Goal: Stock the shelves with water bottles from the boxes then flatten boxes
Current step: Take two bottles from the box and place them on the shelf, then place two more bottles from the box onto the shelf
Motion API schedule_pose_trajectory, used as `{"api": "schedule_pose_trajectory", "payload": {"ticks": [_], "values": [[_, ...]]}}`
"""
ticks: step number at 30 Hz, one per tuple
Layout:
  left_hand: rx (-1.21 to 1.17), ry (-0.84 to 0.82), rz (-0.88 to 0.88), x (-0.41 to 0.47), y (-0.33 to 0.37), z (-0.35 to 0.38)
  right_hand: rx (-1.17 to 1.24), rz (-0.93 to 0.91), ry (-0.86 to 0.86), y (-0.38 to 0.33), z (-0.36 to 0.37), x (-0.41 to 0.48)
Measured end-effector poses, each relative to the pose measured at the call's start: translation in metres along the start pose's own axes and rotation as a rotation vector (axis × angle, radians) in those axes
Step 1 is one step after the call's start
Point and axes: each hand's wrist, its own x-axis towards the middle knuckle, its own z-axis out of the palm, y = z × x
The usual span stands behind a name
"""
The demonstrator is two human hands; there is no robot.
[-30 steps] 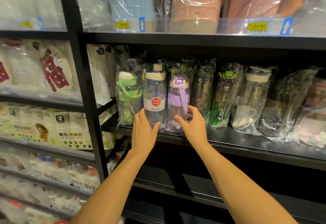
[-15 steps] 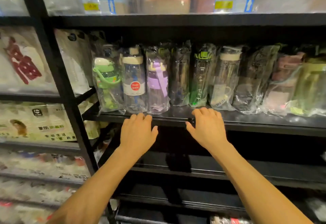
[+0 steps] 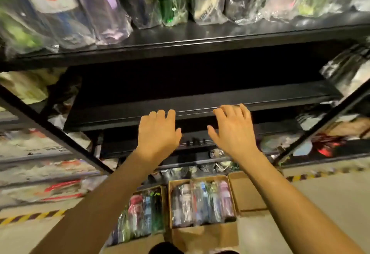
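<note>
While left hand [image 3: 158,131] and right hand [image 3: 232,129] hover spread, empty | step: fetching bottles [image 3: 202,201] | next: reach down into near box [image 3: 200,235]

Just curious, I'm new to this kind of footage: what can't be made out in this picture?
Head view only:
Shelved bottles: tops cut off by the upper edge.
Box on the left: partly hidden by the left forearm.
Goods on the left shelves: motion-blurred.
Middle shelf interior: too dark.
</note>
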Motion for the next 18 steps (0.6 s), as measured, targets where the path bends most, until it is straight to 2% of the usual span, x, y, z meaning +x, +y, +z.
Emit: {"api": "schedule_pose_trajectory", "payload": {"ticks": [7, 11, 18], "values": [[-0.020, -0.257, 0.006, -0.034, 0.039, 0.113, -0.001, 0.091, -0.276, 0.012, 0.093, -0.075], [-0.036, -0.348, 0.026, -0.052, 0.056, 0.176, -0.002, 0.105, -0.417, 0.004, 0.154, -0.114], [-0.014, -0.585, 0.032, -0.087, 0.083, 0.320, 0.030, 0.167, -0.645, -0.010, 0.282, -0.201]]}}
